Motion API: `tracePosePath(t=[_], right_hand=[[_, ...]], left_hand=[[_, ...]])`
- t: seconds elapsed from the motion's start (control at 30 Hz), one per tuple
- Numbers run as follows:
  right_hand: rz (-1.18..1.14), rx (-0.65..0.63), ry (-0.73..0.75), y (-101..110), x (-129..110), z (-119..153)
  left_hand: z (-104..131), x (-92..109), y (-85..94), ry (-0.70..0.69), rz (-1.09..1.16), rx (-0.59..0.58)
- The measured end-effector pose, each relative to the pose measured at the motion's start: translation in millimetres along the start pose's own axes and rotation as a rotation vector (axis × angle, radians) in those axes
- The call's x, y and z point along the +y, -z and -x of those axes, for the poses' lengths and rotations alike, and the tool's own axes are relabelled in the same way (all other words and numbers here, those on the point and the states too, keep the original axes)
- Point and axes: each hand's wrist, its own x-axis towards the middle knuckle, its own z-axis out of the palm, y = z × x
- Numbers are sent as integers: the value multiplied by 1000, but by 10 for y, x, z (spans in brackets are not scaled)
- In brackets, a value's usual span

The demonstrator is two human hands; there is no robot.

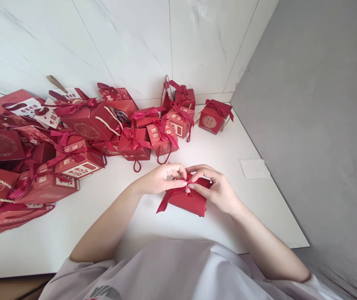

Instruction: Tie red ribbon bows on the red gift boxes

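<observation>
A small red box rests on the white table in front of me, with a red ribbon on its top. One ribbon end hangs over the box's left side. My left hand comes in from the left, thumb and fingers pinching the ribbon above the middle of the box. From the right, my right hand pinches the ribbon at the same place, its fingertips close to those of my left hand. The fingers partly cover the ribbon where they meet.
Many red gift boxes with bows crowd the left, such as one with rope handles. Another box stands at the back right. A white paper lies by the right edge of the white table. Behind is a tiled wall.
</observation>
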Motion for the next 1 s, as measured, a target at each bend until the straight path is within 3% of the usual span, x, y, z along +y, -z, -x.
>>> tracePosePath(t=[0.07, 0.17, 0.3, 0.6, 1.0], right_hand=[[39, 33, 77, -1, 31, 2], [210, 58, 317, 25, 97, -5], [454, -3, 581, 86, 158, -20], [497, -85, 613, 139, 108, -33], [441, -144, 535, 136, 112, -2]], left_hand=[[0, -11, 8, -6, 26, -5], [-9, -29, 19, -48, 12, 58], [-26, -57, 25, -49, -37, 127], [-9, 6, 5, -52, -97, 75], [10, 24, -38, -65, -241, 114]])
